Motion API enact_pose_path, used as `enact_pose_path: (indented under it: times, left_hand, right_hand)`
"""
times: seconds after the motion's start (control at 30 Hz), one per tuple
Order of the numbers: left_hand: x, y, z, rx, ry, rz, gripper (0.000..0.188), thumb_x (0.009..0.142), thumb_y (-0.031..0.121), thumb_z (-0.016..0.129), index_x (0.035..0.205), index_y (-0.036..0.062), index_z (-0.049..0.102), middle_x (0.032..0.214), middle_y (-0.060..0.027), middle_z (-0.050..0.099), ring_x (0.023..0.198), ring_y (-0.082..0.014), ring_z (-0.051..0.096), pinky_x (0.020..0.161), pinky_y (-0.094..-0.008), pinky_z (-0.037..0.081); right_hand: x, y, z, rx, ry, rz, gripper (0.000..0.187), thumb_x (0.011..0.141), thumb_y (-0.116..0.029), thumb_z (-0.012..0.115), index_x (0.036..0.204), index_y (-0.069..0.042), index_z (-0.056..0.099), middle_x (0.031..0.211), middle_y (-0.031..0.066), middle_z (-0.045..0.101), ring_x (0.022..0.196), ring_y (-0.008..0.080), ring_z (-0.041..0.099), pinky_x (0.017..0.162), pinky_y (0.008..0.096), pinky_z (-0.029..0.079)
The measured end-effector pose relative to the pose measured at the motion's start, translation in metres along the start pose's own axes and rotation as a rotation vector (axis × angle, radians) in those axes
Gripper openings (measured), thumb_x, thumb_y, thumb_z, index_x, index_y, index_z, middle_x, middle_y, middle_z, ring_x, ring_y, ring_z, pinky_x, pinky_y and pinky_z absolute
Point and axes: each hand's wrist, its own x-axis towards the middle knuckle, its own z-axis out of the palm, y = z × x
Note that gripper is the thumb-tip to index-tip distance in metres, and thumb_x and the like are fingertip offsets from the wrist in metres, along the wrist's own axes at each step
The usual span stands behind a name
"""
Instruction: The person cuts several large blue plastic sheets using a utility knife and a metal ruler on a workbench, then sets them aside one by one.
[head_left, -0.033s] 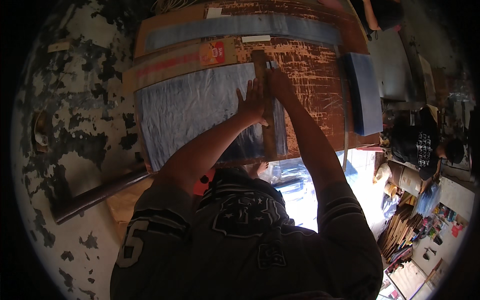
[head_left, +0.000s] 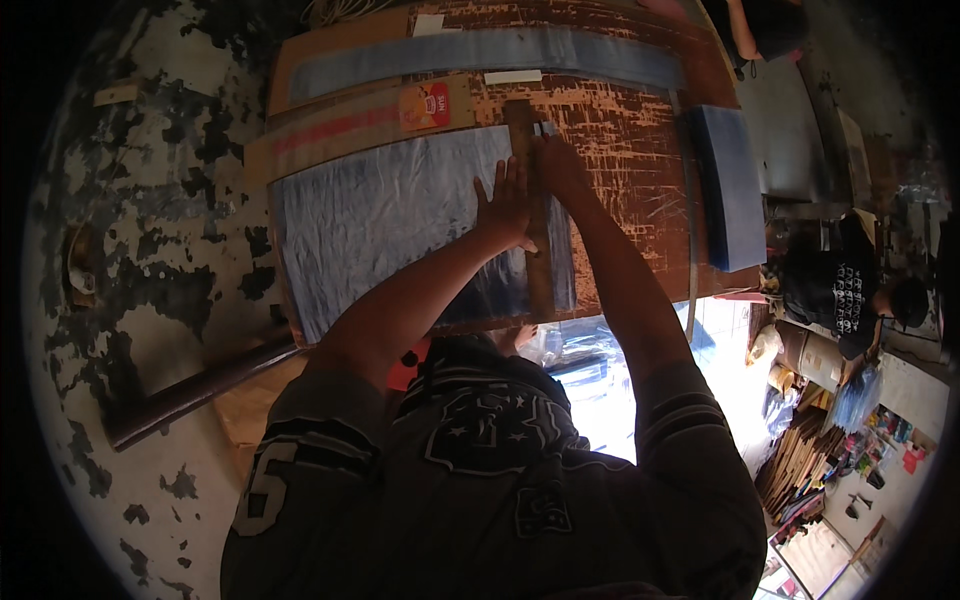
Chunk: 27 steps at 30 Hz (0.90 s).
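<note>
A blue-grey sheet with a creased, shiny surface [head_left: 390, 215] lies on the worn brown table [head_left: 630, 150]. Across its right part runs a straight wooden strip [head_left: 541, 285], from the far edge toward my body. My left hand [head_left: 505, 212] presses down with fingers spread, partly on the sheet and partly against the strip. Close by, at the strip's far right side, my right hand [head_left: 560, 165] is closed in a fist. A small pale and dark end [head_left: 542, 129] pokes out beyond its fingers; the rest is hidden. A narrow band of sheet shows right of the strip.
Flattened cardboard [head_left: 350, 130] lies beyond the sheet, with a long blue-grey strip [head_left: 480, 60] farther back. A blue block-like stack [head_left: 727, 190] sits at the table's right edge. A dark roll [head_left: 200, 390] lies at left. A person in a black shirt [head_left: 830, 285] is at right.
</note>
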Motion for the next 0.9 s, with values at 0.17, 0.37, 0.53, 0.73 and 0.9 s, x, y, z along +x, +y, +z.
enact_pose_path:
  times: [0.17,0.37,0.53,0.73,0.9]
  left_hand:
    - [0.001,0.001,-0.003,-0.010,0.003,0.004,0.140,0.062,0.056,0.086,0.152,-0.0093,0.000,0.158,-0.0312,-0.011,0.148,-0.0442,-0.011,0.109,-0.0733,0.011]
    - [0.002,0.002,-0.003,0.015,-0.022,0.040,0.137,0.065,0.057,0.083,0.151,-0.0112,0.000,0.156,-0.0346,-0.011,0.147,-0.0473,-0.010,0.107,-0.0749,0.014]
    - [0.003,0.001,0.001,0.026,0.012,0.032,0.136,0.067,0.057,0.082,0.150,-0.0124,0.001,0.156,-0.0358,-0.011,0.147,-0.0488,-0.009,0.106,-0.0758,0.016]
    - [0.008,0.000,0.012,0.046,0.037,0.016,0.141,0.062,0.060,0.084,0.151,-0.0107,0.000,0.157,-0.0340,-0.011,0.147,-0.0478,-0.010,0.106,-0.0768,0.014]
    - [0.011,0.009,0.005,0.086,-0.030,-0.035,0.142,0.062,0.060,0.084,0.152,-0.0074,-0.003,0.159,-0.0301,-0.011,0.148,-0.0449,-0.009,0.108,-0.0745,0.015]
  right_hand:
    - [0.019,0.004,0.006,0.128,-0.057,0.123,0.056,0.101,-0.042,0.041,0.098,0.008,0.065,0.098,0.0315,0.067,0.092,0.0447,0.066,0.078,0.0527,0.051]
    - [0.030,0.013,0.025,-0.089,-0.087,0.056,0.022,0.090,-0.014,0.058,0.102,0.002,0.067,0.104,0.0230,0.065,0.095,0.0363,0.068,0.078,0.0450,0.056]
    - [0.027,0.023,0.034,-0.245,-0.061,-0.162,0.022,0.089,-0.015,0.060,0.101,0.002,0.067,0.102,0.0226,0.066,0.092,0.0358,0.069,0.077,0.0440,0.057]
    - [-0.022,0.021,0.040,-0.207,-0.133,-0.104,0.023,0.089,-0.017,0.061,0.107,-0.002,0.064,0.100,0.0223,0.066,0.089,0.0351,0.070,0.073,0.0428,0.059]
    - [-0.112,0.031,0.059,-0.081,-0.036,-0.136,0.020,0.092,-0.015,0.055,0.107,-0.003,0.060,0.092,0.0231,0.063,0.082,0.0397,0.068,0.068,0.0461,0.057]
